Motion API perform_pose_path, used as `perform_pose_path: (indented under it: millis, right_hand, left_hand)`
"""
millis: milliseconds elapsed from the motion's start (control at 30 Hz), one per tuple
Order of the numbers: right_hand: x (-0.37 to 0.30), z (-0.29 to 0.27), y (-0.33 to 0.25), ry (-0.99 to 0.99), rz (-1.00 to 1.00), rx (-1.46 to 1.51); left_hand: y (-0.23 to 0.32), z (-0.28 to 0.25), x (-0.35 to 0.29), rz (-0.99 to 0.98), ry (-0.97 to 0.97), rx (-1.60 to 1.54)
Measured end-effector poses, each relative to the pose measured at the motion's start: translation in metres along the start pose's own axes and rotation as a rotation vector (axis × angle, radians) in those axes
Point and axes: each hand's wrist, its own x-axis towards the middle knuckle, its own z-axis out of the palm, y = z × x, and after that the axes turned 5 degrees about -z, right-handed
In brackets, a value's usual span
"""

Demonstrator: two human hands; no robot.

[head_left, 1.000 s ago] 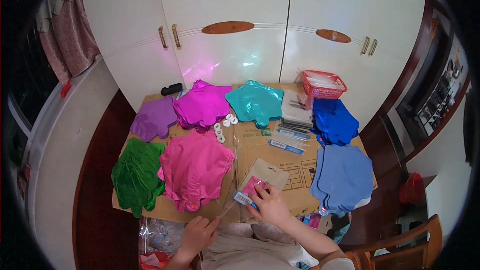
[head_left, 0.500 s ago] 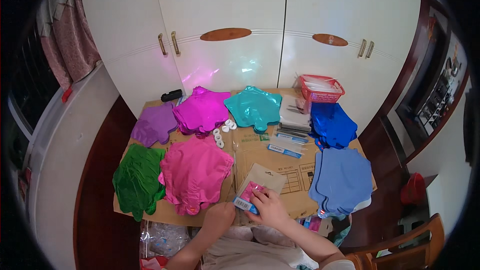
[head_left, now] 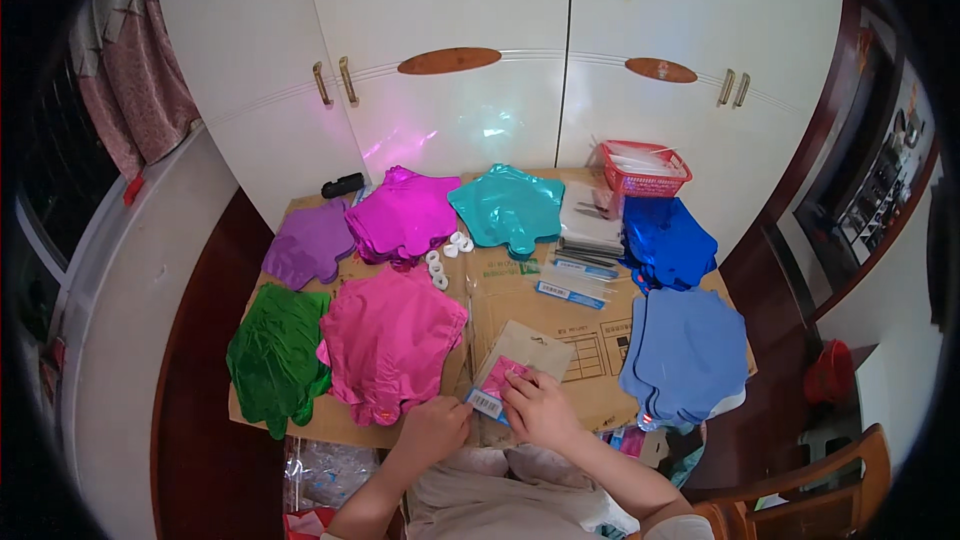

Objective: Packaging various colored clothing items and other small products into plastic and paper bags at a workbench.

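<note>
A small clear packet (head_left: pixel 487 404) with folded pink foil inside and a blue label strip lies at the table's near edge. It rests over a flat brown pouch (head_left: pixel 538 342). My right hand (head_left: pixel 541 410) is closed on the packet's right side, fingertips on the pink foil. My left hand (head_left: pixel 436 428) is closed beside the label's left end, fingers curled. Whatever it may pinch is hidden. Just beyond my left hand is a pile of pink foil balloons (head_left: pixel 393 340), flat and uninflated.
More flat foil piles ring the cardboard (head_left: pixel 540 292): green (head_left: pixel 277 355), purple (head_left: pixel 306 242), magenta (head_left: pixel 403 213), teal (head_left: pixel 508 206), dark blue (head_left: pixel 668 240) and pale blue (head_left: pixel 688 352). White rings (head_left: pixel 437 270), labelled packets (head_left: pixel 571 294) and a red basket (head_left: pixel 646 172) stand among them. A wooden chair (head_left: pixel 830 480) is at right.
My left hand has shifted slightly forward. The right hand's fingers have moved a little on the packet, which stays in nearly the same spot. The whole view has shifted slightly.
</note>
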Motion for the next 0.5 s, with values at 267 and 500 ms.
perform_pose_path:
  millis: [267,500]
  right_hand:
    - [0.000,0.002,0.007,-0.020,-0.018,0.053]
    - [-0.004,0.002,0.030,-0.116,-0.099,0.187]
  left_hand:
    - [0.017,-0.007,-0.009,0.082,0.105,0.069]
    - [0.041,0.025,-0.004,0.267,0.026,-0.064]
